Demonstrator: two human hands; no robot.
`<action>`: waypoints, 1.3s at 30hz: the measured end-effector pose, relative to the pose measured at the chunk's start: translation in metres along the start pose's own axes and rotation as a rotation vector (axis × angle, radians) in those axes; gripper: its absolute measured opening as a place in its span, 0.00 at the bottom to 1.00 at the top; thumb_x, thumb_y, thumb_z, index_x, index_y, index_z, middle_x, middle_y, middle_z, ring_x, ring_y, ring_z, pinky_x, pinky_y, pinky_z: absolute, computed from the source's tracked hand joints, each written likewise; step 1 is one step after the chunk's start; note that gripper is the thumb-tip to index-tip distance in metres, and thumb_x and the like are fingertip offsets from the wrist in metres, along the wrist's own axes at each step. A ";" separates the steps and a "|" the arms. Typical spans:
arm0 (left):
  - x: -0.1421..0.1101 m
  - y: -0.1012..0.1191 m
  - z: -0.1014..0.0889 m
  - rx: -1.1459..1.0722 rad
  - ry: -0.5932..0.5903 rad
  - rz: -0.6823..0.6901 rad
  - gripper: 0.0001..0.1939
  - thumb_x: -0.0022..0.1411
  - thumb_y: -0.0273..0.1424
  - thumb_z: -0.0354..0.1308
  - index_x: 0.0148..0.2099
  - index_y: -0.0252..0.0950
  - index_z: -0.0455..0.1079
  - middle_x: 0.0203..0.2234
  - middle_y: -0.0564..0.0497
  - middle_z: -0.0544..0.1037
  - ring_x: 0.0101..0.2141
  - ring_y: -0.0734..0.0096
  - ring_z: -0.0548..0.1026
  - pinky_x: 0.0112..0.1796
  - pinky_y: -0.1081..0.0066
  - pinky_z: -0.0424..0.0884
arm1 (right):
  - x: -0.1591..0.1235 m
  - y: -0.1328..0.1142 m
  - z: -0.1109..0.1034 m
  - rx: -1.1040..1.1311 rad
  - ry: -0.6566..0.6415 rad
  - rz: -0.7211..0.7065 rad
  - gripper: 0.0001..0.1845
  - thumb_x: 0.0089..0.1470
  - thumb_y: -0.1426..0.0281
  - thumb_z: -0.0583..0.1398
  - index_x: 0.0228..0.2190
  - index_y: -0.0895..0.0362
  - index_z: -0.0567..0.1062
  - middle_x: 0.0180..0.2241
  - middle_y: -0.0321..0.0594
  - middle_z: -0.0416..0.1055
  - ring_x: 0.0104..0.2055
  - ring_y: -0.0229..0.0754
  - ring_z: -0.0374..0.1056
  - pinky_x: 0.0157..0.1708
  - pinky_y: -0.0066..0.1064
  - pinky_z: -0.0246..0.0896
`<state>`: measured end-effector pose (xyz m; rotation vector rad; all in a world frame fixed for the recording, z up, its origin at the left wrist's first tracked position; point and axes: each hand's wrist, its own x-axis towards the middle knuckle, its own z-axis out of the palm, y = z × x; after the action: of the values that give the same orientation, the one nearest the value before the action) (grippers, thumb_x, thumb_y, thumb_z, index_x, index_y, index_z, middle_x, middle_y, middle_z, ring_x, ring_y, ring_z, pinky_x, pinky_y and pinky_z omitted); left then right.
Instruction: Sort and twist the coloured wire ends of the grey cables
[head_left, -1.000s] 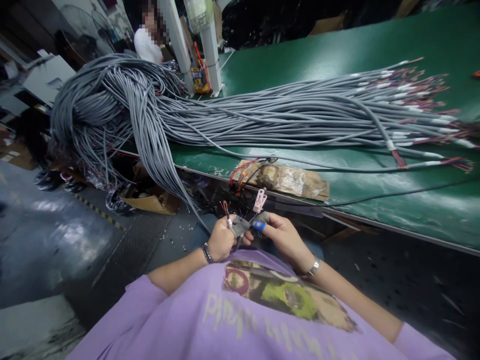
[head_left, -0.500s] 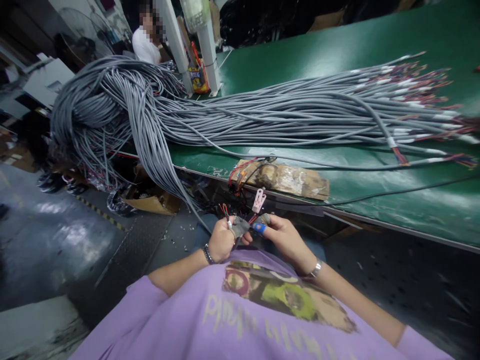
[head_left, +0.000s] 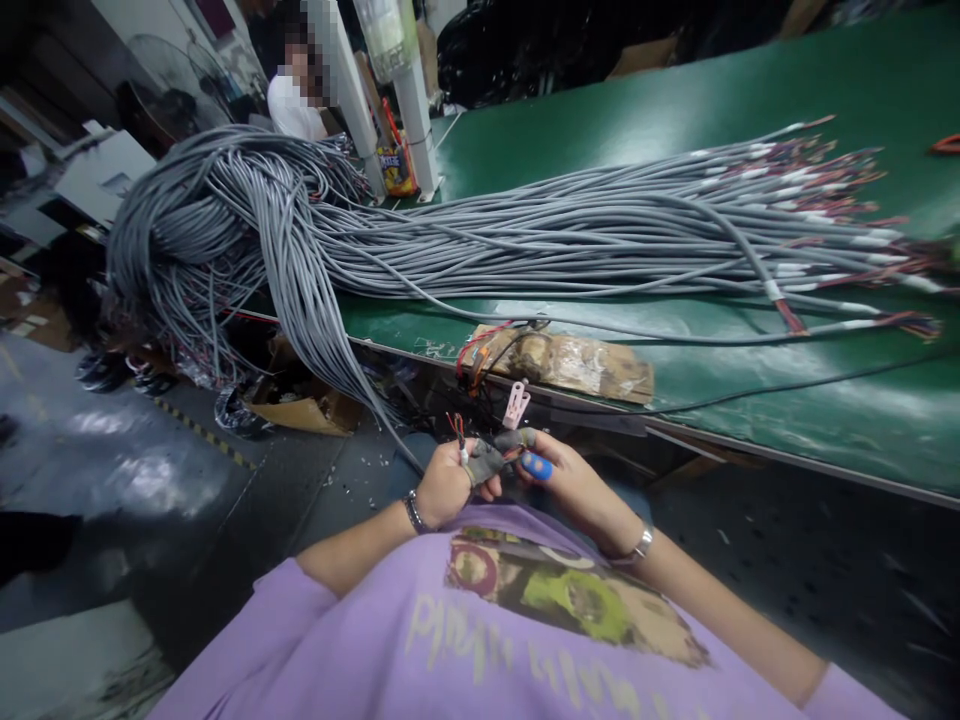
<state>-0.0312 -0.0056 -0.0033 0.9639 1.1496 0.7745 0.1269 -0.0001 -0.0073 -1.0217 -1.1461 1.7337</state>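
My left hand is closed round the end of a grey cable, whose thin coloured wires stick up above my fist. A grey finger cot covers that hand's fingertip. My right hand is also closed, right beside it, pinching one of those wires. It wears a blue cot on one finger and a grey one on another. Both hands are held in front of my chest, just below the table's near edge. A pink clip hangs just above them.
A big bundle of grey cables lies across the green table and spills off its left end toward the floor. Their stripped ends fan out at the right. A taped brown pad sits at the near edge. Another person sits far back.
My right hand has drawn a little down and to the right, so the blue-tipped finger sits lower. My left hand keeps its grip. The view shifted slightly.
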 end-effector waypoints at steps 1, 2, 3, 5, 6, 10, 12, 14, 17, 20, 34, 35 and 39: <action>0.000 0.000 0.000 0.013 -0.009 -0.004 0.24 0.43 0.51 0.66 0.21 0.35 0.66 0.13 0.52 0.70 0.16 0.76 0.67 0.20 0.74 0.63 | 0.001 -0.002 0.003 -0.015 -0.013 0.011 0.26 0.36 0.46 0.67 0.27 0.53 0.70 0.21 0.34 0.68 0.23 0.38 0.62 0.26 0.32 0.60; -0.001 0.001 0.001 0.026 -0.016 -0.005 0.24 0.43 0.51 0.66 0.21 0.35 0.66 0.13 0.52 0.70 0.16 0.76 0.67 0.21 0.74 0.64 | 0.002 -0.004 0.005 -0.031 -0.017 0.021 0.25 0.36 0.47 0.67 0.27 0.53 0.70 0.21 0.34 0.69 0.23 0.40 0.63 0.27 0.33 0.61; -0.001 0.001 0.001 0.040 -0.020 -0.002 0.24 0.43 0.50 0.66 0.21 0.35 0.66 0.13 0.52 0.70 0.16 0.76 0.67 0.21 0.74 0.64 | 0.003 -0.005 0.007 -0.043 -0.013 0.029 0.24 0.37 0.48 0.67 0.27 0.53 0.70 0.21 0.35 0.70 0.24 0.41 0.64 0.27 0.34 0.61; -0.002 0.001 0.001 0.062 -0.020 0.012 0.24 0.44 0.50 0.66 0.20 0.35 0.65 0.13 0.52 0.70 0.16 0.76 0.67 0.21 0.74 0.64 | 0.004 -0.005 0.009 -0.041 0.003 0.027 0.23 0.39 0.48 0.66 0.26 0.53 0.70 0.20 0.35 0.70 0.24 0.41 0.65 0.27 0.34 0.62; -0.002 0.001 0.001 0.071 -0.021 0.016 0.24 0.45 0.50 0.66 0.19 0.35 0.65 0.13 0.51 0.71 0.16 0.76 0.67 0.21 0.74 0.64 | 0.004 -0.003 0.010 -0.033 0.010 0.024 0.22 0.40 0.48 0.66 0.26 0.53 0.70 0.20 0.35 0.70 0.23 0.41 0.65 0.26 0.34 0.61; -0.004 0.003 0.001 0.088 -0.033 0.011 0.25 0.46 0.51 0.65 0.19 0.35 0.65 0.14 0.50 0.71 0.17 0.75 0.67 0.22 0.74 0.64 | 0.004 0.002 0.010 -0.006 0.045 0.031 0.21 0.42 0.50 0.65 0.24 0.54 0.70 0.17 0.33 0.68 0.20 0.38 0.62 0.23 0.32 0.58; -0.004 0.005 0.001 0.091 -0.037 0.004 0.25 0.46 0.52 0.64 0.20 0.34 0.66 0.14 0.50 0.72 0.16 0.76 0.67 0.21 0.74 0.64 | 0.004 0.004 0.010 -0.009 0.085 0.039 0.21 0.41 0.50 0.66 0.23 0.55 0.70 0.17 0.32 0.67 0.20 0.36 0.60 0.22 0.30 0.55; -0.004 0.005 0.002 0.088 -0.027 0.003 0.24 0.46 0.52 0.64 0.21 0.34 0.67 0.15 0.50 0.73 0.15 0.76 0.67 0.21 0.74 0.64 | 0.003 0.007 0.011 -0.011 0.138 0.040 0.22 0.39 0.50 0.66 0.22 0.55 0.69 0.17 0.31 0.65 0.20 0.35 0.57 0.22 0.29 0.53; -0.003 0.005 0.004 0.067 0.025 0.014 0.23 0.48 0.51 0.62 0.22 0.34 0.67 0.16 0.50 0.74 0.15 0.76 0.67 0.21 0.74 0.64 | 0.004 0.011 0.013 0.019 0.207 0.039 0.24 0.38 0.49 0.66 0.22 0.55 0.67 0.16 0.30 0.63 0.20 0.34 0.56 0.23 0.29 0.52; -0.001 0.003 0.004 0.041 0.047 -0.001 0.23 0.47 0.50 0.64 0.22 0.35 0.66 0.15 0.51 0.73 0.15 0.76 0.68 0.20 0.75 0.64 | 0.004 0.016 0.013 0.029 0.240 0.032 0.24 0.38 0.48 0.66 0.23 0.55 0.67 0.16 0.29 0.63 0.20 0.34 0.56 0.23 0.29 0.52; 0.001 0.001 0.004 -0.060 0.114 -0.018 0.24 0.40 0.50 0.67 0.23 0.35 0.64 0.12 0.53 0.70 0.14 0.77 0.67 0.17 0.76 0.62 | 0.005 0.014 0.006 0.025 0.174 0.047 0.26 0.35 0.47 0.67 0.25 0.56 0.71 0.20 0.32 0.67 0.22 0.35 0.57 0.24 0.30 0.56; 0.001 0.001 0.004 -0.070 0.119 -0.018 0.24 0.39 0.50 0.67 0.23 0.35 0.65 0.12 0.54 0.70 0.14 0.77 0.66 0.17 0.76 0.61 | 0.004 0.014 0.005 0.026 0.165 0.051 0.26 0.35 0.47 0.67 0.25 0.56 0.71 0.20 0.33 0.67 0.22 0.35 0.57 0.24 0.30 0.56; 0.000 0.003 0.004 -0.072 0.125 -0.035 0.24 0.39 0.49 0.68 0.22 0.35 0.64 0.12 0.54 0.70 0.14 0.77 0.66 0.17 0.76 0.61 | 0.003 0.015 0.006 0.011 0.179 0.043 0.24 0.36 0.49 0.67 0.24 0.56 0.72 0.19 0.32 0.66 0.22 0.34 0.55 0.24 0.30 0.54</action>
<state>-0.0271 -0.0057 -0.0001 0.8432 1.2347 0.8521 0.1177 -0.0031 -0.0206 -1.1769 -1.0068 1.6428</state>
